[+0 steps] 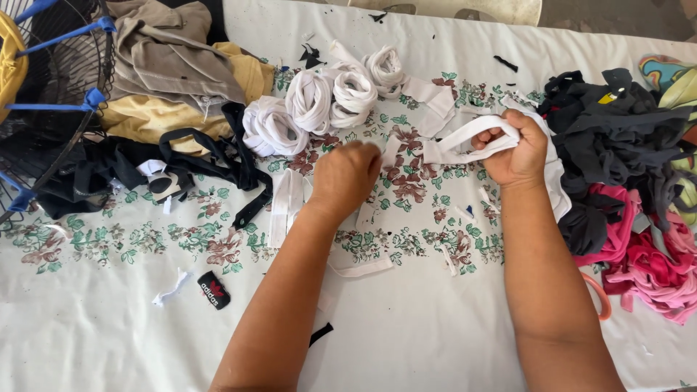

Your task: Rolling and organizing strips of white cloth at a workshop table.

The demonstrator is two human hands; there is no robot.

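Right hand [514, 149] fingers closed around a white fabric strip [465, 138]; left hand [345, 178] fisted, grip unclear.

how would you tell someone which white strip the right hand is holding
Start at the floral tablecloth; right of centre, beside the dark fabric heap, is the right hand. The white strip loops through its fist, stretched out, unlike the rolled white bundles behind.

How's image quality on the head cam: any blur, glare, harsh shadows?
Head view: even, soft daylight, no glare on the white floral tablecloth; only faint shadows under the forearms. Left hand slightly motion-blurred; right hand gripping the white fabric strip is sharp. Mild wide-angle bending at the edges.
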